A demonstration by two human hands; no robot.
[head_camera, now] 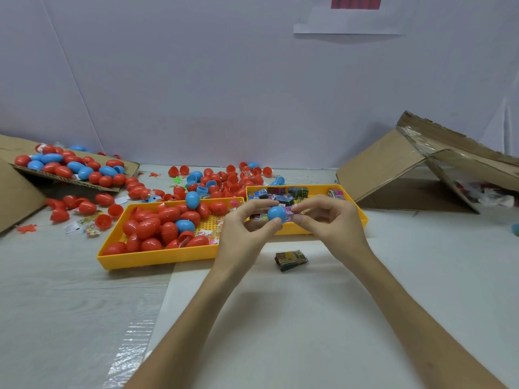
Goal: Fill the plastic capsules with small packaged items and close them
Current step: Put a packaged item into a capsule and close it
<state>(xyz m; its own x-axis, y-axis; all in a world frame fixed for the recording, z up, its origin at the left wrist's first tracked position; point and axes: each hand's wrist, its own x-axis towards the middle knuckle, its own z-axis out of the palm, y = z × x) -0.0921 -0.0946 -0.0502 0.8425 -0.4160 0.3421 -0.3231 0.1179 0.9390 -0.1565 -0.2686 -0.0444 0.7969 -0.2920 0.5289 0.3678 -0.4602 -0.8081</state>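
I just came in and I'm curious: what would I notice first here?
Right in the middle, the left hand holds a blue capsule while the right hand pinches a pink packet against it. Left of them, a yellow tray is heaped with red capsules, and more lie scattered behind it.

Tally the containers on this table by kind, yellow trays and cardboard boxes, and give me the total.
Yellow trays: 2, the left tray and the right tray
Cardboard boxes: 2, the left box and the right box
Total: 4
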